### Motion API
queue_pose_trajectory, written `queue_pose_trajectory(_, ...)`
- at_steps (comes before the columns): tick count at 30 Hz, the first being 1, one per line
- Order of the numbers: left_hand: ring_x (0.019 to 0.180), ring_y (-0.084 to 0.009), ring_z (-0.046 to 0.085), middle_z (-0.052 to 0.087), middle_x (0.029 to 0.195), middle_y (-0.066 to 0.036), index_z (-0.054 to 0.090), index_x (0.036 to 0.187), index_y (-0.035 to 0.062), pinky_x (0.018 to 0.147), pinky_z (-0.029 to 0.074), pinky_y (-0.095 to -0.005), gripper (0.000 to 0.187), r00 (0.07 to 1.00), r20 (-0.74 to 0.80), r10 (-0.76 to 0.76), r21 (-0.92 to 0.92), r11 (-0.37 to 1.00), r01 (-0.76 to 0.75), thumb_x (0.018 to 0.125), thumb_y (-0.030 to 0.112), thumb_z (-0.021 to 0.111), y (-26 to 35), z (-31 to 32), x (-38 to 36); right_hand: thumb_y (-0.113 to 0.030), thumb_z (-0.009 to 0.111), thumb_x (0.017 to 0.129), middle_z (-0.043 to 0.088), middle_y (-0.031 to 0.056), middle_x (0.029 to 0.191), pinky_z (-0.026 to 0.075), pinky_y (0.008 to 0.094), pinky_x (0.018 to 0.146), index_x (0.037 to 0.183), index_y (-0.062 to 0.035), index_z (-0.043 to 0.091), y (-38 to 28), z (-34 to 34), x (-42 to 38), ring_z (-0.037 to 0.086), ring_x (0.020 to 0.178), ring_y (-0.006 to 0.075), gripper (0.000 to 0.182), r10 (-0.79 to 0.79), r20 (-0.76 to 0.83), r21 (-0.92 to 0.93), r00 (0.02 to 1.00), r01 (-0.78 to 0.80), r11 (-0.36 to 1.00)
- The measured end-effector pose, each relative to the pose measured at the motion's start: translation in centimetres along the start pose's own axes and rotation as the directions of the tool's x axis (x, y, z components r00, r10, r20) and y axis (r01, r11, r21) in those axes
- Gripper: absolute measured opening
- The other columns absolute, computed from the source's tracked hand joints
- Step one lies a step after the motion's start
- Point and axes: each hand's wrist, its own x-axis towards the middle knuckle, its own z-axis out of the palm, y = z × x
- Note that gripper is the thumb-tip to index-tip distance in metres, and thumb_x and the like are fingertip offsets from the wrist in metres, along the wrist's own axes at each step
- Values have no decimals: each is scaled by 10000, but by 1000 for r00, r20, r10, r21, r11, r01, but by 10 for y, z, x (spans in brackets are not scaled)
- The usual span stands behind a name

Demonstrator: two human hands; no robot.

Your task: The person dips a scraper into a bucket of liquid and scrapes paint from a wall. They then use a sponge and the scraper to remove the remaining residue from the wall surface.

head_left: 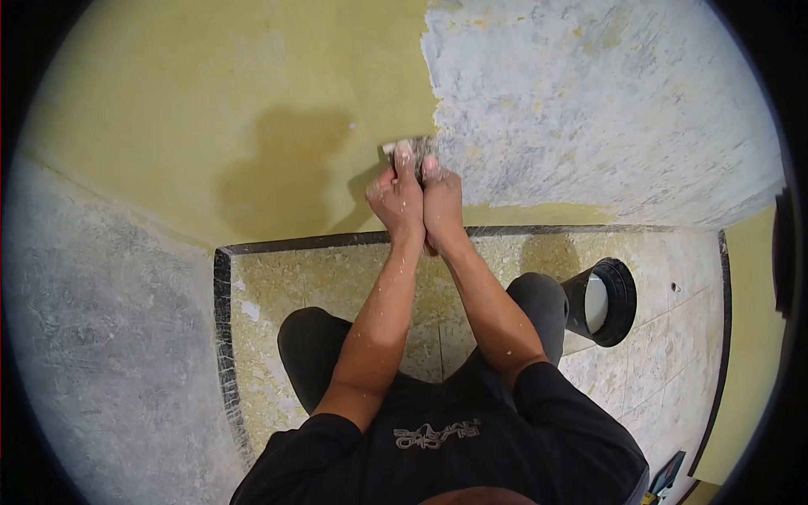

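Both hands are together at the wall, closed on a flat scraper [411, 149] with a worn, speckled blade. My left hand [397, 195] grips it with the thumb up along the blade, and my right hand [443, 195] is pressed against it on the right, its thumb also on the blade. The blade meets the wall at the ragged edge between yellow-green paint [337, 76] and a bare, whitish scraped area [589, 109]. White flecks cover the fingers and forearms. The scraper's handle is mostly hidden by the hands.
A black bucket [622, 301] with pale contents stands on the floor beside my right knee. Paint chips litter the floor tiles [337, 273]. A dark baseboard [311, 242] runs along the wall foot. A grey scraped wall [118, 337] is at left. Something dark and colourful lies lower right.
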Motion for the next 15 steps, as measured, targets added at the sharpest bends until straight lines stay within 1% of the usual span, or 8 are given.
queue_pose_trajectory(3, 532, -122, 435, 530, 508, -95, 603, 677, -101, 524, 398, -342, 542, 996, 68, -50, -49, 997, 53, 886, 399, 613, -7, -3, 6, -244, 445, 978, 605, 154, 682, 428, 373, 631, 824, 105, 604, 8, 1, 1, 460, 646, 168, 413, -55, 28, 36, 998, 54, 998)
queue_pose_trajectory(4, 518, -130, 442, 543, 511, -98, 612, 680, -97, 520, 397, -339, 528, 999, 43, 12, 102, 995, -16, 887, 388, 615, -15, -9, 1, -243, 443, 978, 609, 161, 687, 427, 375, 636, 827, 107, 601, 19, 0, -2, 462, 649, 171, 412, -57, 12, 19, 998, 57, 998)
queue_pose_trajectory(5, 518, -130, 442, 543, 511, -98, 612, 680, -97, 520, 397, -339, 528, 999, 42, 29, 92, 995, -33, 887, 388, 615, -20, -10, -1, -242, 442, 978, 613, 168, 692, 427, 378, 641, 831, 108, 599, 28, 1, -1, 464, 652, 173, 412, -67, -1, 5, 998, 67, 998)
queue_pose_trajectory(7, 513, -130, 444, 543, 508, -99, 618, 684, -98, 515, 396, -339, 521, 995, -13, -95, 33, 995, 95, 888, 382, 617, -20, -8, -5, -240, 442, 978, 603, 166, 677, 416, 392, 626, 816, 106, 596, 22, 1, -5, 458, 639, 177, 412, -23, 13, 22, 1000, 23, 999)
queue_pose_trajectory(9, 512, -129, 454, 555, 513, -109, 632, 700, -96, 520, 405, -345, 518, 996, 24, -81, 33, 996, 81, 887, 386, 617, -18, -10, 3, -249, 445, 978, 595, 166, 665, 407, 397, 620, 813, 103, 597, 18, 6, -4, 452, 638, 178, 417, 110, 21, 205, 994, -112, 972)
queue_pose_trajectory(10, 516, -126, 458, 565, 519, -109, 638, 707, -97, 524, 410, -341, 510, 997, 38, -65, 17, 998, 64, 887, 380, 618, -14, -11, 4, -249, 445, 978, 595, 166, 665, 407, 397, 620, 813, 103, 597, 21, 9, -3, 452, 638, 178, 417, 110, 24, 216, 994, -113, 970)
queue_pose_trajectory(12, 520, -122, 463, 574, 525, -109, 643, 714, -98, 529, 415, -338, 502, 998, 50, -38, 0, 999, 38, 887, 373, 619, -18, -12, 3, -249, 443, 979, 583, 164, 658, 407, 389, 617, 816, 101, 602, 31, 8, 1, 451, 637, 176, 418, 22, -7, 92, 1000, -22, 996)
queue_pose_trajectory(15, 530, -115, 467, 588, 538, -97, 639, 718, -104, 537, 421, -332, 481, 1000, 26, -2, 128, 992, -2, 886, 347, 625, -29, -15, -1, -243, 441, 980, 569, 162, 642, 402, 389, 608, 799, 105, 593, 29, 5, -8, 444, 629, 170, 421, 77, -18, 36, 997, -76, 996)
